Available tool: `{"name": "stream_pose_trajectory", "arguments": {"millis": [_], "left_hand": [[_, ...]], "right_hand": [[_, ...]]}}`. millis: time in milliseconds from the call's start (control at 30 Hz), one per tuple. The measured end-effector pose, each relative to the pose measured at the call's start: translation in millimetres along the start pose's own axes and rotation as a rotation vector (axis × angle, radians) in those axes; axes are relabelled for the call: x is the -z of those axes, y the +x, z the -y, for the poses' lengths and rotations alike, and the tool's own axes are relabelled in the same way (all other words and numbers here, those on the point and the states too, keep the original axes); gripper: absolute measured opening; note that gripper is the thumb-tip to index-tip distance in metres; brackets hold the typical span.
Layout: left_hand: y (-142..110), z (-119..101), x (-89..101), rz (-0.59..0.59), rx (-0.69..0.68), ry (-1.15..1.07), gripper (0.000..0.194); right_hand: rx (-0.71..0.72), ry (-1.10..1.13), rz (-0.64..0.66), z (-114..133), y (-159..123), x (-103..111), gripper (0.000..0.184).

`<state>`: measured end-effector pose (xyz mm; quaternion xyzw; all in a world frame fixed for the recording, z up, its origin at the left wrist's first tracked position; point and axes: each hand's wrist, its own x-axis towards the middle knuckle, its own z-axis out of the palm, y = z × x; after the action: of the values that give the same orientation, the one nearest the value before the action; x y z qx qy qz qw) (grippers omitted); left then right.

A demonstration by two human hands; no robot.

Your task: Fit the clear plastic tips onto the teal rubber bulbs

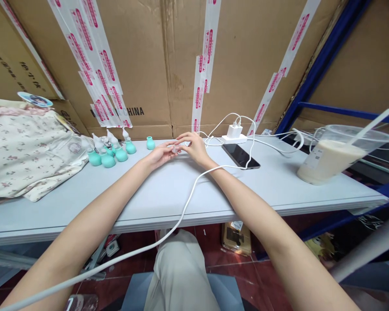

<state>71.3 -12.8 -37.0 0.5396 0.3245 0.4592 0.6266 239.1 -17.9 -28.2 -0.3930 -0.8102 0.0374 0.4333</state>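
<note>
My left hand (pixel 161 156) and my right hand (pixel 194 147) meet above the table, fingertips closed around a small clear plastic nozzle (pixel 175 150). Fingers cover part of it, so its full shape is hidden. Left of my hands stands a teal rubber bulb (pixel 151 143) with its neck uncovered. Farther left is a group of teal bulb nasal aspirators (pixel 120 153), several of them upright with clear tips fitted on top.
Floral cloth (pixel 29 151) lies at the left. A white charger (pixel 234 131), a phone (pixel 240 155) and a cup with a straw (pixel 333 157) are on the right. A white cable (pixel 188 201) crosses over my right forearm. Cardboard (pixel 142 65) backs the table (pixel 168 190).
</note>
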Motion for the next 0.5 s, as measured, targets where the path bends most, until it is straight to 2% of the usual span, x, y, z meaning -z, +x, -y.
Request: {"name": "stream_pose_trajectory", "arguments": {"millis": [300, 500], "left_hand": [[-3.6, -1.8, 2.0, 0.04, 0.102, -0.046, 0.027], [-6.0, -6.4, -0.7, 0.069, 0.106, -0.114, 0.024]], "right_hand": [[0.038, 0.087, 0.029, -2.7, -0.4, -5.0, 0.012], [0.037, 0.201, -0.019, -6.5, 2.0, -8.2, 0.008]]}}
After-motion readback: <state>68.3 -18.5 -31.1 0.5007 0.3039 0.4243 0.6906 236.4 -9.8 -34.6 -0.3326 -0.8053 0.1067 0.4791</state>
